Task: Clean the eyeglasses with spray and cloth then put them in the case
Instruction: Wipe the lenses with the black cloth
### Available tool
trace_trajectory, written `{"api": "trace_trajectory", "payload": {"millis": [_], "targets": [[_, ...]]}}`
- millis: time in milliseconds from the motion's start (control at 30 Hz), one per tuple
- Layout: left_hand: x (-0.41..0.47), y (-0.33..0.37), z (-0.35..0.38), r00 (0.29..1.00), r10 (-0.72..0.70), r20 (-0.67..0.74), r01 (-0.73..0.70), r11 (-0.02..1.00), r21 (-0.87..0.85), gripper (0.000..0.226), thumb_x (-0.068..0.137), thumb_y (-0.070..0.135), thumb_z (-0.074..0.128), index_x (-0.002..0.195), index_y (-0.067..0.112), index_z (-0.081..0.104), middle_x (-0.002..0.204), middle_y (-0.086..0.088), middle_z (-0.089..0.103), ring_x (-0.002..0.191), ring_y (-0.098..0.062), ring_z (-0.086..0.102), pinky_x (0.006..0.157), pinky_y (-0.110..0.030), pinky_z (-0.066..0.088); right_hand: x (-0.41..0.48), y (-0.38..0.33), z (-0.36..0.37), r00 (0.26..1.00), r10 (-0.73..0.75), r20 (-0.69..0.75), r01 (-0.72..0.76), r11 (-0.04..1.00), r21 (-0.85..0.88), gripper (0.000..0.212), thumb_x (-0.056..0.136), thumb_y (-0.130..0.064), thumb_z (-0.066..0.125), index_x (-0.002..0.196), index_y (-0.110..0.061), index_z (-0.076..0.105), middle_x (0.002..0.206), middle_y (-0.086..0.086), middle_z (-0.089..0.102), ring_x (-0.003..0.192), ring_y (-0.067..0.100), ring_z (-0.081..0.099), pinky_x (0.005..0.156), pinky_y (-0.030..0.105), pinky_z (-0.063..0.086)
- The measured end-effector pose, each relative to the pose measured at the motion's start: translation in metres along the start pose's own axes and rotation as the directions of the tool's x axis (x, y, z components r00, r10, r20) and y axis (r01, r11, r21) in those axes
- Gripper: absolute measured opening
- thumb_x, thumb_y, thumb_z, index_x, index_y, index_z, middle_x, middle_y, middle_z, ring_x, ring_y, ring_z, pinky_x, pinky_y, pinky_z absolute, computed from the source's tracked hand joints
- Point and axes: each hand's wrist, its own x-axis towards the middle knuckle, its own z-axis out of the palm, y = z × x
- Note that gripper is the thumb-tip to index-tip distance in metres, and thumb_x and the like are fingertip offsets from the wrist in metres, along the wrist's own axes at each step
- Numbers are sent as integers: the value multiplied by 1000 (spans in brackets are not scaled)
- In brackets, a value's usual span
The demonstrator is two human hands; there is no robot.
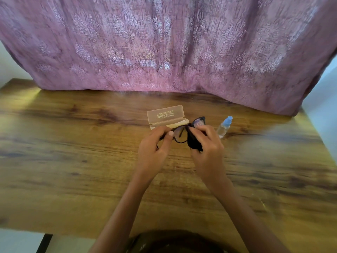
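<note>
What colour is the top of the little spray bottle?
Light blue. The spray bottle has a clear body and a light blue cap, seen best in the head view.

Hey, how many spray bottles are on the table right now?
1. The spray bottle sits on the table to the right of the open case, just beyond the right hand. No other shows; little of the table is hidden.

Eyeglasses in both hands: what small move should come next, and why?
Probably rub the black cloth across the lens under it: the left hand holds the eyeglasses at one end, the right hand pinches the cloth against them, and the case lies open.
</note>
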Motion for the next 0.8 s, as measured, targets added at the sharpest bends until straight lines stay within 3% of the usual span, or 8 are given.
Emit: {"api": "trace_trajectory", "payload": {"millis": [200, 367, 533, 633, 700, 800], "targets": [[2, 1, -2, 998, -59, -30, 59, 998, -21, 15, 99, 18, 51, 101, 16, 66, 93, 4, 67, 83, -9, 61, 67, -23, 47, -19, -5, 1, 998, -59, 36, 58, 998, 12, 38, 75, 10, 73, 112, 6, 69, 98, 17, 64, 92, 24, 61, 80, 26, 51], [2, 0, -2, 996, -91, -24, 91, 995, -28, 15, 99, 19, 50, 99, 17, 66, 86, 9, 63, 70, -4, 54, 61, -21, 39, -22, -10, 6, 987, -127, 96, 126, 992, 18, 33, 83, 1, 63, 116, 5, 67, 101, 16, 63, 95, 21, 57, 81, 22, 49], [3, 1, -3, 999, -51, 14, 51, 998, -40, 18, 99, 22, 49, 101, 14, 65, 94, 1, 67, 87, -16, 63, 71, -39, 52, -12, -14, 6, 987, -143, 80, 144, 990, -11, 33, 87, -4, 52, 115, 5, 67, 100, 17, 63, 94, 23, 58, 82, 25, 50], [3, 2, -4, 999, -29, 28, 30, 998, -51, 23, 97, 26, 47, 103, 14, 65, 96, 1, 68, 88, -16, 63, 69, -39, 52, -6, -16, 6, 987, -135, 86, 137, 990, -15, 33, 86, -1, 54, 117, 5, 66, 102, 19, 63, 95, 27, 60, 84, 28, 51], [2, 2, -4, 999, -30, 17, 31, 998, -57, 24, 97, 26, 47, 104, 11, 65, 96, -2, 68, 89, -20, 63, 74, -47, 54, -2, -16, 5, 989, -125, 84, 127, 992, -20, 34, 88, -2, 53, 118, 5, 65, 104, 18, 63, 99, 24, 58, 88, 24, 48], [2, 2, -5, 999, -29, -15, 28, 998, -51, 20, 97, 26, 49, 103, 19, 67, 92, 2, 67, 79, -12, 59, 64, -36, 49, 3, -12, 3, 997, -63, 50, 65, 997, -46, 34, 84, 3, 64, 118, 6, 66, 104, 18, 63, 98, 25, 59, 89, 24, 46]]}}
